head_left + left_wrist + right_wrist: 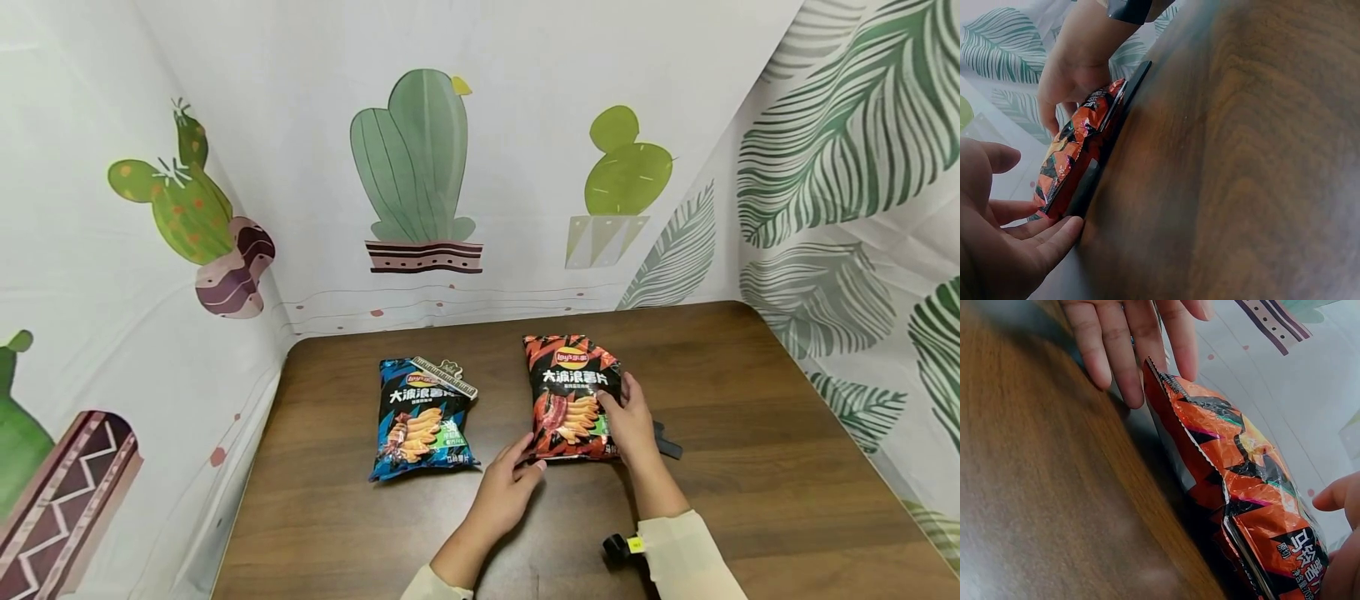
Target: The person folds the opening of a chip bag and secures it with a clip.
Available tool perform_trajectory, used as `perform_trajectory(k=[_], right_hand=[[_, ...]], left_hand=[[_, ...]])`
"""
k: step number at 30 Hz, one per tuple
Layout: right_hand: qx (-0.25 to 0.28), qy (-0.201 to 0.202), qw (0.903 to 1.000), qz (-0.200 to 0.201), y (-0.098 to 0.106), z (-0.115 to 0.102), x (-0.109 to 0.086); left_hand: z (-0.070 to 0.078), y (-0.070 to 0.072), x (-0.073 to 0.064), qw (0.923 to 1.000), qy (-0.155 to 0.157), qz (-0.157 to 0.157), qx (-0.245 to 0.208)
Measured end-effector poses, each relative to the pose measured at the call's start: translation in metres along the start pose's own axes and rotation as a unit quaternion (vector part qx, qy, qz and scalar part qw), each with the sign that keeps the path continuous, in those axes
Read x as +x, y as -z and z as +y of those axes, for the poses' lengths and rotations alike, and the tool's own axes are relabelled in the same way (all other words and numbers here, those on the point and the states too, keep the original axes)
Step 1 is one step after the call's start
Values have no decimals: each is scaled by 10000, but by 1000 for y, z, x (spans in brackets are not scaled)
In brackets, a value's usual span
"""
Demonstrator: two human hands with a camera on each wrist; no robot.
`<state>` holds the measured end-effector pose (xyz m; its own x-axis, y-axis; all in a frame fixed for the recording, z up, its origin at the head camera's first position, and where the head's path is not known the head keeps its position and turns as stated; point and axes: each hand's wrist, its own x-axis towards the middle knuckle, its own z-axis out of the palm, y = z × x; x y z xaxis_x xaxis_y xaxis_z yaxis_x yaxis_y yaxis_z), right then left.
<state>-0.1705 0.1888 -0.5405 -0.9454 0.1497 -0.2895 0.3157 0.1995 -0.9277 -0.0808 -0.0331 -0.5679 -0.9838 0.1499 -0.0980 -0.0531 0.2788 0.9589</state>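
Note:
A red and black bag of potato chips (573,408) lies on the table, its upper right corner slanting off as if folded. My right hand (630,417) holds its right side, thumb on the printed front and fingers along the edge. At the lower left corner, my left hand (506,492) touches the bag with nearly straight fingers; its thumb stands apart from the bag in the left wrist view. To the left lies a blue and black chip bag (420,425), with a piano-keyboard-patterned clip (446,377) across its upper right corner.
Beside my right wrist a dark grey flat object (667,442) sticks out; its kind cannot be told. The brown wooden table (337,542) meets a cactus-printed cloth (525,292) at the back. A black wrist device (618,550) sits at my right sleeve.

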Motion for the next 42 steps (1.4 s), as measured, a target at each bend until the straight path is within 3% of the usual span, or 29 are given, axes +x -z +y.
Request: perform_trajectory(k=[10,22,32,42], right_hand=[[55,-111,9999,15,0,0,-1],[324,127,9985,413,-3,-2,-5],[353,208,9980,491,-4,2,-3],[719,418,9951,535,-9,3,-2]], left_hand=[[1,-1,-2,10000,19,53,1],[1,-2,-2,9998,38,116,-126],[2,-2,-2,9998,23,143,-148],[3,1,-2,9997,111,207,40]])
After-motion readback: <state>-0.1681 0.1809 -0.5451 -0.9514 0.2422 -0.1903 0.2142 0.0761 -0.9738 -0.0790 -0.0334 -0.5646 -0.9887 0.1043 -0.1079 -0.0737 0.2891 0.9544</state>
